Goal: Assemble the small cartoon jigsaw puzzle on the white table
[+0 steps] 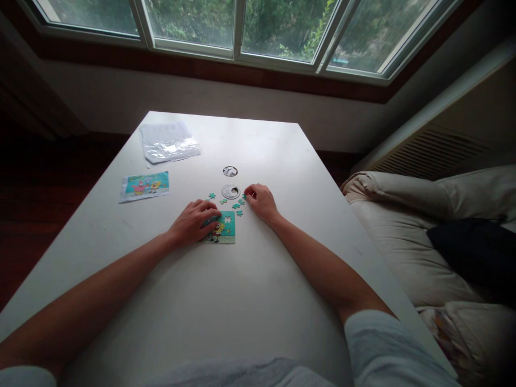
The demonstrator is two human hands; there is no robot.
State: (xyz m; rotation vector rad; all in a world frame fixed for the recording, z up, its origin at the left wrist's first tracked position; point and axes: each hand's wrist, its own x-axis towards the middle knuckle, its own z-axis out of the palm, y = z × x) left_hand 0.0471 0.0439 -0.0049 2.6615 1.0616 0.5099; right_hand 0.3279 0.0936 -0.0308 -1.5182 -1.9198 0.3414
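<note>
A small teal cartoon jigsaw puzzle (224, 228) lies on the white table (242, 301), partly assembled, with a gap near its top. My left hand (193, 220) rests on the puzzle's left part, fingers curled down onto it. Several loose teal pieces (237, 205) lie just beyond the puzzle. My right hand (261, 201) is at the right end of these pieces, fingers pinched together at one of them; whether it is lifted I cannot tell.
A round cap (230, 191) and a cable hole (230, 171) sit beyond the pieces. A cartoon picture card (145, 186) lies at the left, a clear plastic bag on paper (168, 142) farther back. A cushioned sofa (423, 226) stands right of the table.
</note>
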